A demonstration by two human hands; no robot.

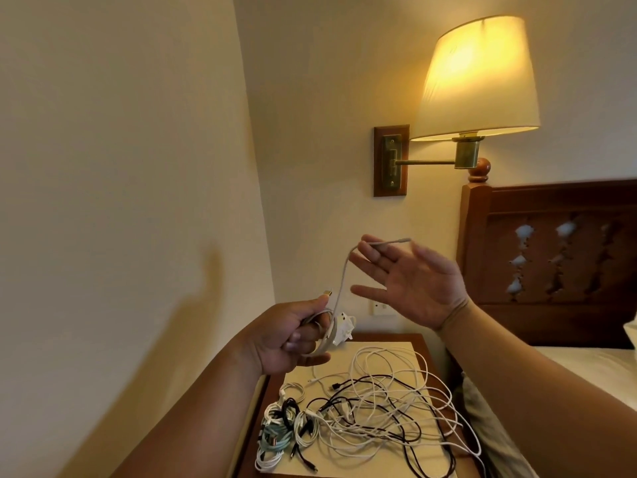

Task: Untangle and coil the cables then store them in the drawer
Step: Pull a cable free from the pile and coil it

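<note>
While raised above the bedside table [386,337], grips in the left hand [289,336] a few wound loops of a white cable [339,288], fingers curled round the coil and thumb pressed on top, next to a gold-tipped USB plug [327,292] sticking up past the thumb. Leads the free length of this cable up and rightward to the right hand [410,288]. Holds that hand wide: palm toward the camera, fingers straight and spread, pinching nothing. Carries the cable merely draped over the index finger [374,251], loose end poking on toward the thumb side. Cannot tell whether the thumb touches it.

Below, on the table's cream top: a loose tangle [382,405] of white and black cables, sprawled across the middle and right side, well apart from both hands. Just beside it, at the front left corner: several coiled bundles [286,426] in white, black and pale teal, packed together and touching one another.

Behind the left hand, toward the rear of the table: a white boxy plug piece [344,322], partly hidden by the coil. Hard to say whether joined to the held cable.

On the wall above: a lit lamp [475,81] with a cream shade on a brass arm. To the right: a carved wooden headboard [551,243], and under it the edge of a bed [586,367] in white sheets.
</note>
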